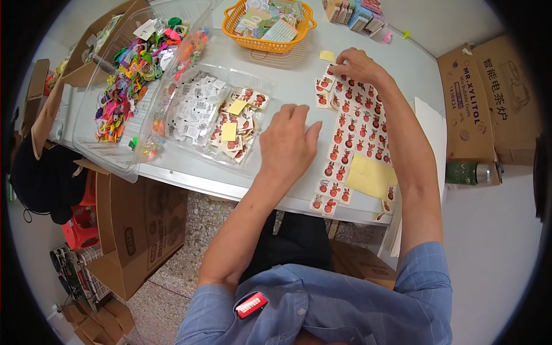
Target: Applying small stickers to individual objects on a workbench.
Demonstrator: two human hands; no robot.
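My left hand (289,141) hovers over the middle of the table with its thumb apart from its fingers, holding nothing. Beside it is a clear plastic tray (261,86), with small white pieces (195,109) in one part and cut red-figure stickers (248,96) in another. Two yellow paper slips lie on those stickers. My right hand (357,64) bends its fingers together on a small sticker (330,70) at the far end of the sticker sheets (359,129). A larger yellow paper (368,175) covers part of the sheets' near end.
A larger clear bin (86,141) of colourful small trinkets stands left. At the back are a yellow basket (299,40) of cards and several stacked small packs (359,17). Cardboard boxes (466,109) and a green flask (463,172) are right. A person's arm (46,118) reaches in at far left.
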